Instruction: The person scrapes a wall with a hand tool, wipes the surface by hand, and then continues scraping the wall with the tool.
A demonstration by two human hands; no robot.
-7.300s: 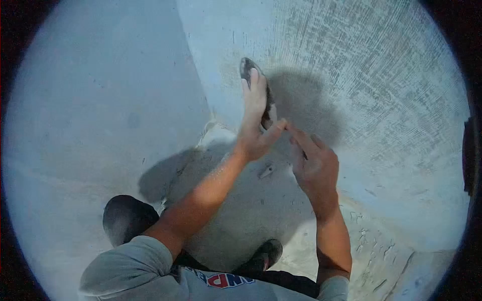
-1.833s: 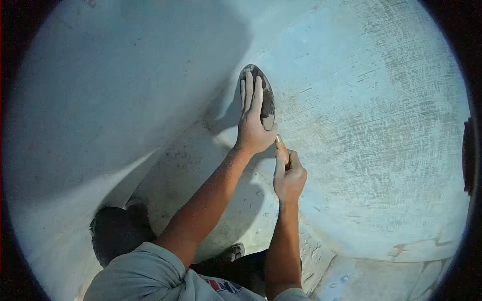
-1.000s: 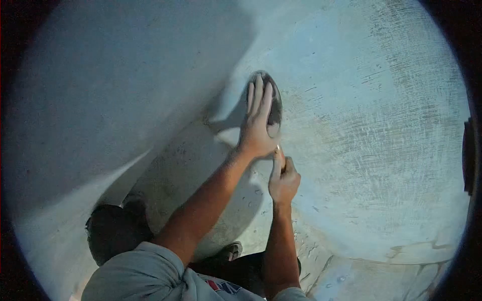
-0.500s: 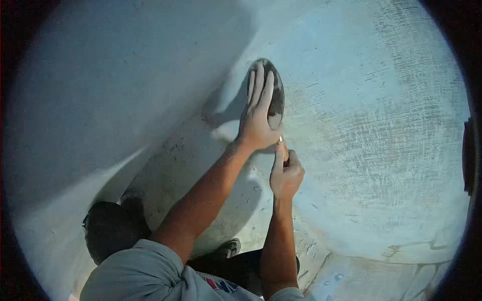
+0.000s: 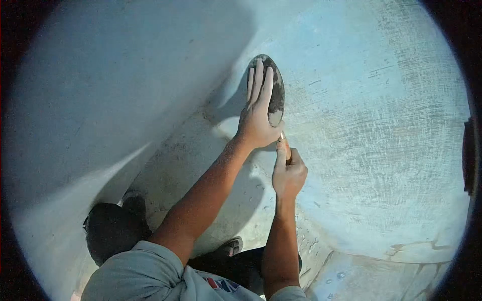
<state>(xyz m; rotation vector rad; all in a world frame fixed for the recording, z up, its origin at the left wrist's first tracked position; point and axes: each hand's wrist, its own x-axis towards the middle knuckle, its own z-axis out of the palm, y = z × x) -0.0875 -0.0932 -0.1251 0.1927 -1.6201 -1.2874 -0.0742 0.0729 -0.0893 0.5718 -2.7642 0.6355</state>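
Observation:
A trowel with a dark oval blade and a short wooden handle lies against the pale blue wall, its tip pointing up. Over the blade, my left hand is flat with fingers stretched out, pressing on its back; the thumb side is near the metal neck. My right hand is closed around the handle, its thumb laid along it towards the blade. The left hand covers part of the blade, and whatever is under it is hidden.
The plastered wall has a rough, scratched area on the right. A shaded wall meets it at a corner on the left. My shoe is on the stained floor. A dark edge shows at far right.
The trowel and left hand have shifted slightly up the wall. My right hand has moved a little to the right, with more of the handle showing.

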